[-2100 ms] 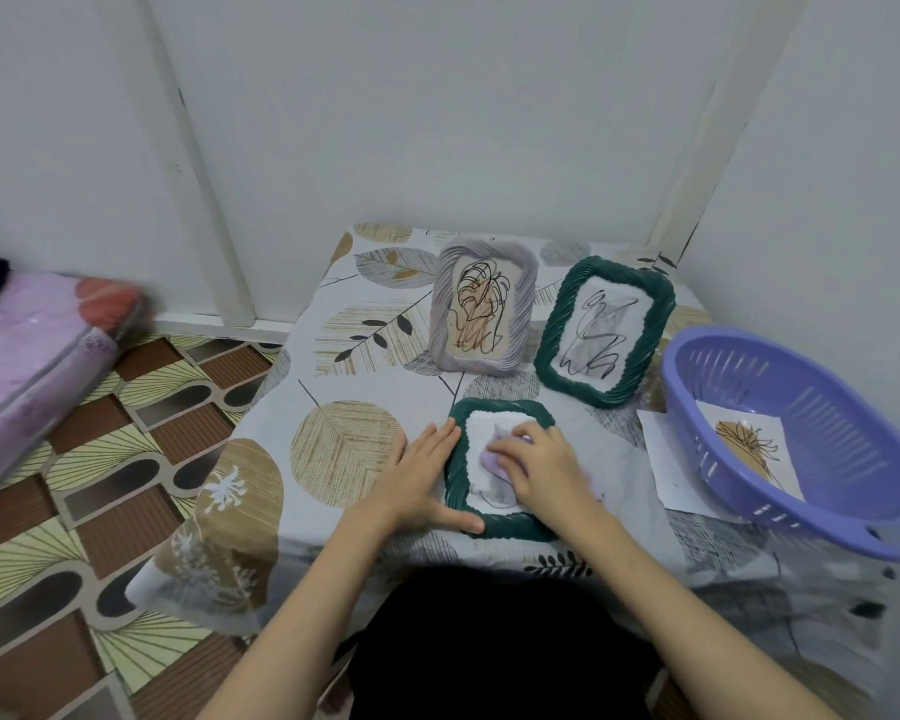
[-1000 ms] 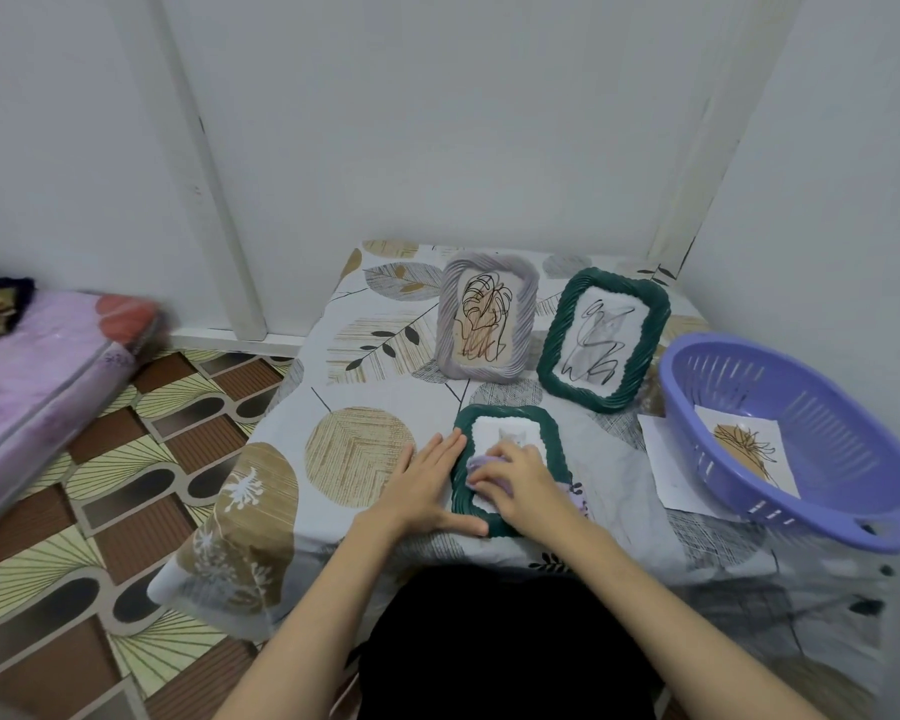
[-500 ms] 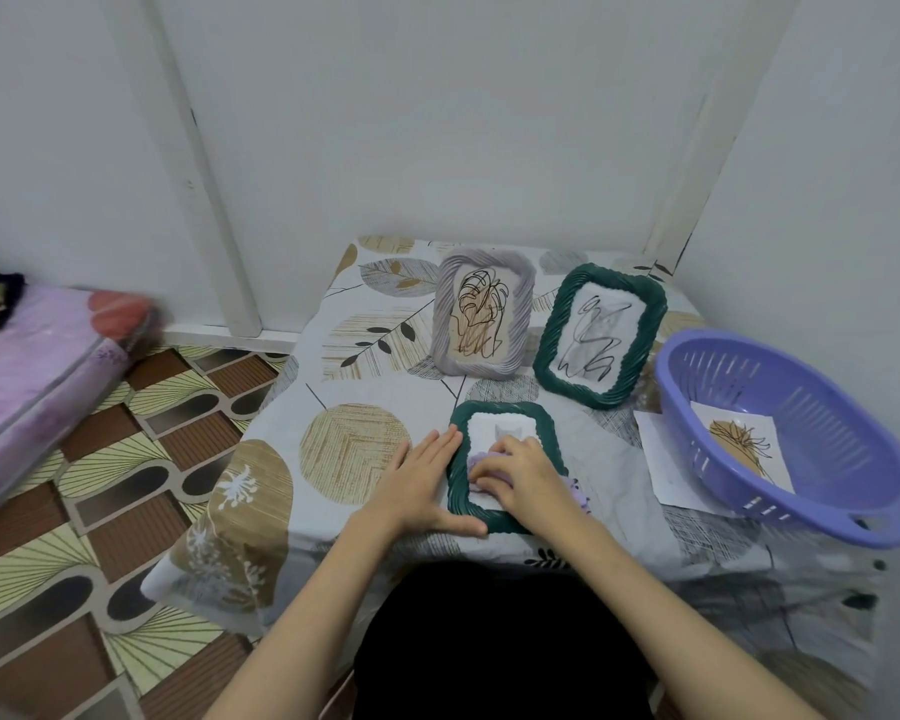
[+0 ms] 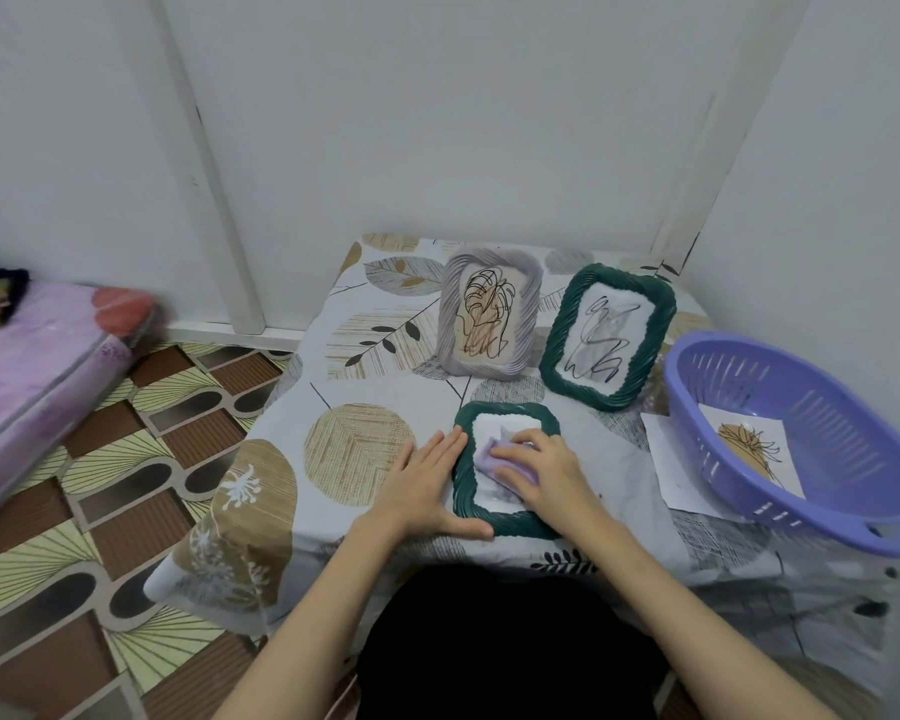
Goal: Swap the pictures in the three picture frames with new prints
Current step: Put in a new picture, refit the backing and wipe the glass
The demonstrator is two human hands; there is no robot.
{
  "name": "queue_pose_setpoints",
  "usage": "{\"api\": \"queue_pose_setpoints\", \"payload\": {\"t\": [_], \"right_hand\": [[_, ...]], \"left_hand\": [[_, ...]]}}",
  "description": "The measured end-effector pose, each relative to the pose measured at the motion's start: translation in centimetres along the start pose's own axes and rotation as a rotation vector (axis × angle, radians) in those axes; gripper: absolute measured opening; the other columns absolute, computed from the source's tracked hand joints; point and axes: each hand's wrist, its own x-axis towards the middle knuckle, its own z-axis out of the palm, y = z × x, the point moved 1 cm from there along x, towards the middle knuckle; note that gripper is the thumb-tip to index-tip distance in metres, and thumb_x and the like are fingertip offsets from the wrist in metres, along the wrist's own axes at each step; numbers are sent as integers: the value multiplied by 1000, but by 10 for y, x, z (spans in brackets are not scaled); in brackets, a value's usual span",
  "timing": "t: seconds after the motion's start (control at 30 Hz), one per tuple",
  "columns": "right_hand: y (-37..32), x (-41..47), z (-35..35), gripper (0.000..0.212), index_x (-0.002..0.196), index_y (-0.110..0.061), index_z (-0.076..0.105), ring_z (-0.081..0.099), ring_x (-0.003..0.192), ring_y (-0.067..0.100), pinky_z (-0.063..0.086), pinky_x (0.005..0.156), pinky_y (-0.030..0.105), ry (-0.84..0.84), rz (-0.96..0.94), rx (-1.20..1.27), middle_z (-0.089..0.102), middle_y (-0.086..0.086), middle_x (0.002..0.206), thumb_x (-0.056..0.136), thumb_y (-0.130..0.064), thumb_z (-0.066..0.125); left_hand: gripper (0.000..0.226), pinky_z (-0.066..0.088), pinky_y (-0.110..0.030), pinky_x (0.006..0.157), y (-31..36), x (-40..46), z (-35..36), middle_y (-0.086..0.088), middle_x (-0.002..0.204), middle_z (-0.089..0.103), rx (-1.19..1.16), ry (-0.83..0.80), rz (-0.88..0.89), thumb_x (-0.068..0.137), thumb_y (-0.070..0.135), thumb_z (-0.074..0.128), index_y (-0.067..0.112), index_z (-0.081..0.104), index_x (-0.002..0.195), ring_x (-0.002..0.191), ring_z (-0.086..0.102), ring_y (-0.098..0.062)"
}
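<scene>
Since the frame two seconds back, right hand (image 4: 541, 472) with its lilac cloth (image 4: 494, 457) has shifted slightly across the glass of the flat-lying frame; left hand (image 4: 427, 485) unchanged in place, frames and basket unmoved.

Lying frame (image 4: 505, 467): dark green, rope-textured border, flat on the tabletop (image 4: 359, 444) at the near edge, directly in front of the person. White print visible inside, mostly covered by cloth and hand.

Right hand: fingers bent down over the cloth, pressing it against the glass. Cloth shows at the fingertips and under the palm. Whether the fingers actually pinch the cloth or only press on it, cannot tell.

Left hand: flat, fingers straight and together, palm down on the tablecloth, fingertips touching the left border of the lying frame; thumb stretched along the frame's near edge. Holds nothing.

Grey frame (image 4: 489, 317): upright, back centre of the tabletop, holding a print with a black line drawing over brown scribble.

Second green frame (image 4: 606, 337): upright, tilted back, just right of the grey one, print with black scribble over grey.

Purple basket (image 4: 801, 444): slotted plastic, at the right edge of the tabletop, tilted. One print (image 4: 749, 446) with a brown-and-black plant drawing lies inside. White sheet (image 4: 666, 459) lies on the tabletop, partly under the basket.

Tabletop covered in a leaf-patterned cloth. Pink mattress (image 4: 37, 366) on the floor at left; patterned floor covering (image 4: 100, 511) beside it.
</scene>
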Motion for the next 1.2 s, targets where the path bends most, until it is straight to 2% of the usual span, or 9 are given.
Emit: {"api": "queue_pose_setpoints", "payload": {"t": [0.07,0.23,0.4,0.53,0.7,0.83,0.93,1.03,1.2], "right_hand": [[-3,-3,2,49,103,-29,70,50,88,23,43,79,39,-49,-39,-33,59,-1,106,77,-59,41],[12,-18,-13,35,92,-26,73,55,84,24,39,80,24,-193,-220,21,62,2,99,80,-51,51],[11,0,-13,27,99,-20,72,50,83,27,42,81,37,-67,-93,-39,67,2,101,84,-38,58],[6,-34,-9,33,92,-24,70,47,71,18,36,73,19,-55,-303,14,69,-7,91,87,-47,47],[29,-7,-20,32,91,-18,74,53,73,27,31,68,24,12,-145,-89,72,-3,88,80,-41,54],[18,-38,-11,36,92,-19,70,47,72,18,35,72,20,38,-296,-28,70,-6,90,91,-43,43],[33,-41,-27,34,93,-19,69,43,73,7,31,73,15,41,-272,-23,71,-8,94,90,-40,43],[22,-36,-16,31,91,-20,70,53,72,22,29,71,16,99,-224,-70,70,-7,92,89,-35,42],[33,-52,-22,30,99,-20,66,49,73,17,36,75,21,113,-312,-61,68,-8,93,94,-37,41]], "left_hand": [[133,-8,-37,116,0,0,0,13,156,-3,3,1,-2,38,90,32,23,0,149,143,-7,-5],[134,-8,-37,116,1,0,-1,13,156,-4,-14,-6,-7,37,89,34,23,0,149,143,-6,-5],[134,-9,-36,116,2,-1,-2,13,156,-3,-10,1,-8,37,89,33,23,1,149,143,-6,-5],[133,-8,-37,116,3,-1,-2,14,156,-2,-28,9,-17,37,89,34,23,2,149,144,-5,-5],[133,-8,-38,117,3,-1,-3,13,156,-2,-34,4,-13,38,89,36,23,2,149,144,-4,-6],[133,-6,-38,118,5,-1,-2,14,156,0,-34,20,-23,37,89,35,23,4,148,144,-3,-5],[134,-6,-37,117,5,-2,-3,14,156,2,-53,25,-18,36,89,38,23,6,148,144,-1,-6],[145,-5,-37,117,4,-1,-3,14,156,3,-60,21,-17,27,97,37,24,6,148,144,-1,-5],[148,-6,-36,116,4,-2,-4,15,156,3,-63,20,-19,23,100,26,25,6,148,144,-2,-4]]}}
